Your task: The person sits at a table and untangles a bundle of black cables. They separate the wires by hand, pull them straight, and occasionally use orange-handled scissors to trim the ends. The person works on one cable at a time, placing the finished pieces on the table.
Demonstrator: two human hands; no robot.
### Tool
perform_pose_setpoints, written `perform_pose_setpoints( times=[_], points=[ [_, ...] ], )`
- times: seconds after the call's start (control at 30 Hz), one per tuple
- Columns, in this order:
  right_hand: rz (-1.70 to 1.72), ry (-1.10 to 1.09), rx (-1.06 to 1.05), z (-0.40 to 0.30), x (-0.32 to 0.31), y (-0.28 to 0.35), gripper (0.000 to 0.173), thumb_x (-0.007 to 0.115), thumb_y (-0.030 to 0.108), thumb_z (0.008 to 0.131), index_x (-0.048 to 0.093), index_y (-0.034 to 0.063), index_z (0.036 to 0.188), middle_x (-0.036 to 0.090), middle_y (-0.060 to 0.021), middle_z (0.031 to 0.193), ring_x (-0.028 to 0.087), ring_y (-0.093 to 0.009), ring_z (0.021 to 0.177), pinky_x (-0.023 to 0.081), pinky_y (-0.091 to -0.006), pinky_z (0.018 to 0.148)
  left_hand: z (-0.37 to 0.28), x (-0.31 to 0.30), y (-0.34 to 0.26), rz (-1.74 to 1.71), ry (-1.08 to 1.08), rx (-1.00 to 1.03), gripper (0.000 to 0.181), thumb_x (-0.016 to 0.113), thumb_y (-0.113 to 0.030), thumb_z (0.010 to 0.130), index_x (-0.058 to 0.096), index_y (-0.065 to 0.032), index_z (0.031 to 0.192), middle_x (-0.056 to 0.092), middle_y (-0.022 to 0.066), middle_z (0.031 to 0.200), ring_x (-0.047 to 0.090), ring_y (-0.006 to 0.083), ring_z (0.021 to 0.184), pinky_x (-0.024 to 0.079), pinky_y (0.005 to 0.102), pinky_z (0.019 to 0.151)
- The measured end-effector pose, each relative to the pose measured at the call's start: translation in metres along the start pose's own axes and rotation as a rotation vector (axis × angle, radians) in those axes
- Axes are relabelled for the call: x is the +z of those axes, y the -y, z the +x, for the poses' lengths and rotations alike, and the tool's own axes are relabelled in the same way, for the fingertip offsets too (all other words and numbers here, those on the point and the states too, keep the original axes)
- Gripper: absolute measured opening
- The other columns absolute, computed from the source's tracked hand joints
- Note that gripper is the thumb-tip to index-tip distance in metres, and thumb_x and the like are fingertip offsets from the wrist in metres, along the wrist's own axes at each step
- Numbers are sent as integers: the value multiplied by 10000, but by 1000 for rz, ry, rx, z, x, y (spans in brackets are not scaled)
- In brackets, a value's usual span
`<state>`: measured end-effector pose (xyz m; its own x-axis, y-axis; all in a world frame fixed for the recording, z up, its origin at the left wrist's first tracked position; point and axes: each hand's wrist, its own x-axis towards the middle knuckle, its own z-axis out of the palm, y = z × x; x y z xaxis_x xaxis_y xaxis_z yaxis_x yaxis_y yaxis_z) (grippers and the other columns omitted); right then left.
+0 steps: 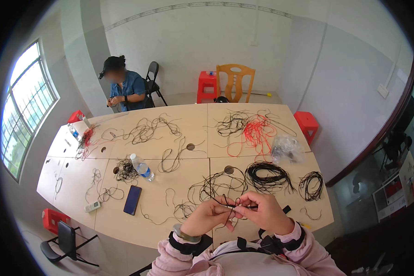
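Note:
My left hand [209, 214] pinches a thin black cord [232, 206] between its fingertips. Close by on the right, my right hand [262, 209] grips the same cord, which is looped and partly knotted between the two hands. A loose end hangs below the fingers; the exact path of the strands is hidden by them. Just beyond the hands, a tangle of black cords [203, 186] lies on the table. Coiled bundles of black cord [267, 176] and a smaller coil [311, 186] rest to the right.
The wooden table [158, 231] also bears red cords [258, 132], a clear plastic bag [287, 149], a water bottle [143, 168], a smartphone [132, 200] and a remote control [92, 207]. Another person [127, 84] sits at the far left side. A wooden chair [235, 81] stands behind the table.

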<state>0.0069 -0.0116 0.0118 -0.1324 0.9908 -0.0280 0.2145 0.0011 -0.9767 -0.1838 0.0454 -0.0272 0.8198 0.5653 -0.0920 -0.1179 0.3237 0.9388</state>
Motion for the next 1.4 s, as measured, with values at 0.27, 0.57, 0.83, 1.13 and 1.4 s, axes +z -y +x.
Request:
perform_pose_setpoints(
  times=[0.27, 0.57, 0.83, 1.13, 1.4],
  points=[
    [-91, 1, -30, 1, -3, -10, 183, 637, 85, 823, 572, -42, 938, 654, -85, 781, 598, -93, 700, 485, -224, 650, -1, 17, -3, 176, -247, 23, 220, 538, -17, 867, 555, 58, 1073, 649, 60, 880, 600, 75, 798, 455, 190, 698],
    [33, 57, -43, 1, -3, -14, 167, 627, 97, 839, 565, -21, 938, 615, -33, 750, 548, -63, 671, 449, -206, 607, -6, 16, -11, 306, -266, 49, 167, 611, 5, 828, 600, 98, 966, 648, 104, 869, 605, 104, 793, 484, 208, 704],
    [214, 149, -7, 9, 0, -27, 194, 602, 127, 867, 546, -7, 995, 605, -14, 761, 523, -46, 648, 425, -191, 583, -7, 7, 1, 58, -281, 76, 177, 637, -33, 823, 624, 67, 969, 652, 68, 868, 589, 82, 786, 466, 203, 722],
    [529, 260, 270, 6, 3, -21, 207, 460, 180, 947, 535, 17, 1050, 633, -58, 736, 501, -52, 514, 416, -187, 479, -3, 10, 10, 22, -524, 227, 129, 622, 6, 817, 620, 60, 934, 653, 75, 876, 599, 104, 811, 458, 215, 745],
    [393, 158, 225, 3, 5, -18, 142, 517, 105, 898, 574, 2, 978, 647, -70, 749, 528, -60, 523, 421, -183, 480, -3, 15, 10, 49, -546, 285, 138, 640, 16, 796, 621, 61, 924, 653, 75, 862, 595, 104, 816, 454, 227, 763]
  ],
)
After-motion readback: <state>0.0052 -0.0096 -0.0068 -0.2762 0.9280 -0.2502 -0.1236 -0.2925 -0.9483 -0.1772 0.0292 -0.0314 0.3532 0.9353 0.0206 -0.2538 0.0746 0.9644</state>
